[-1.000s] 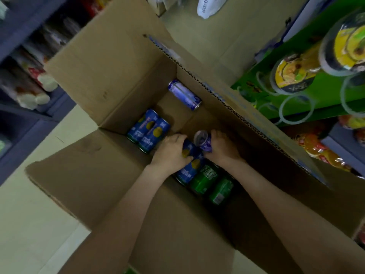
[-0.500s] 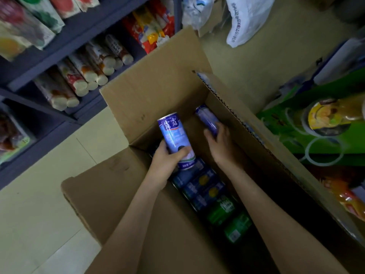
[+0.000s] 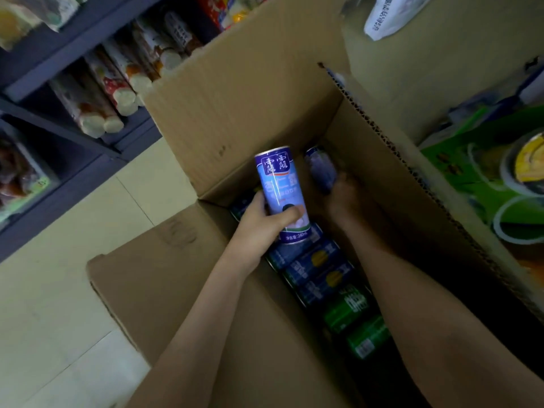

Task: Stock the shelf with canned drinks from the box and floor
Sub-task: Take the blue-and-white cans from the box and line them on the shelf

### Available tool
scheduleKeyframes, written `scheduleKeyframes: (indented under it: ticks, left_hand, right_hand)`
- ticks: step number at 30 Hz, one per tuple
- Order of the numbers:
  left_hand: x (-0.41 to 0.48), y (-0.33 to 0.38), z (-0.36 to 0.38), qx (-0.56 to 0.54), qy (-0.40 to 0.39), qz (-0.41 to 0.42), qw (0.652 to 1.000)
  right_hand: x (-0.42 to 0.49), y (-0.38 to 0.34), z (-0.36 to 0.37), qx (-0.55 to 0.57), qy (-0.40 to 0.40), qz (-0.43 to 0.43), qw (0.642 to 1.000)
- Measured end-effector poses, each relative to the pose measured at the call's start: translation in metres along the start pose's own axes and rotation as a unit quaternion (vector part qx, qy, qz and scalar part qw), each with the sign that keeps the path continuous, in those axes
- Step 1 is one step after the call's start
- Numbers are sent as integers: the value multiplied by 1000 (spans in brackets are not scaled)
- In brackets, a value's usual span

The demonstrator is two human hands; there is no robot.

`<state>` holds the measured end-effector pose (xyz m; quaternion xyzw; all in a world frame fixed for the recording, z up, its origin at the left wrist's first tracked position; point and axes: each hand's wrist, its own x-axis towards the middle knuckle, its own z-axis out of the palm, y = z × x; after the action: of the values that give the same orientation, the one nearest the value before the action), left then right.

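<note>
A large open cardboard box [image 3: 244, 92] stands on the floor. My left hand [image 3: 259, 228] grips a tall blue and white can [image 3: 279, 189] upright above the box's inside. Deeper in the box, my right hand [image 3: 343, 198] holds a second purple-blue can [image 3: 319, 166], blurred and in shadow. Beneath my hands lie several blue cans [image 3: 316, 266] and two green cans [image 3: 353, 322] in a row on the box's bottom.
A dark shelf unit [image 3: 67, 119] with packaged goods stands at the left. A green display box [image 3: 482, 172] with jars sits at the right. A white bag [image 3: 388, 13] lies on the floor beyond the box. Pale tiled floor [image 3: 59, 290] shows at lower left.
My left hand has lifted the blue and white can out of the row and upright. My right hand has reached to the far end of the box and taken hold of the second can.
</note>
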<state>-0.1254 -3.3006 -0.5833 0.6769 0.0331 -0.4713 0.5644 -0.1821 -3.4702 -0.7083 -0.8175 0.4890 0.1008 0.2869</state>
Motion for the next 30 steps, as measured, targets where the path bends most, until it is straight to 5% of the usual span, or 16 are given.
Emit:
scheduleKeyframes:
  ticks: [4, 9, 17, 25, 30]
  left_hand:
    - [-10, 11, 6, -45, -3, -33, 998]
    - [-38, 49, 28, -126, -54, -115, 984]
    - [-127, 118, 68, -76, -230, -135, 961]
    - [-232, 140, 137, -47, -327, -51, 943]
    - [-325, 135, 218, -58, -385, 1, 921]
  right_hand:
    - [-59, -22, -51, 158, -70, 43, 984]
    - [-144, -32, -148, 152, -143, 33, 977]
    - [-252, -15, -295, 273, -48, 13, 961]
    - [-341, 54, -390, 479, 103, 39, 871]
    - [-413, 116, -453, 510, 186, -7, 840]
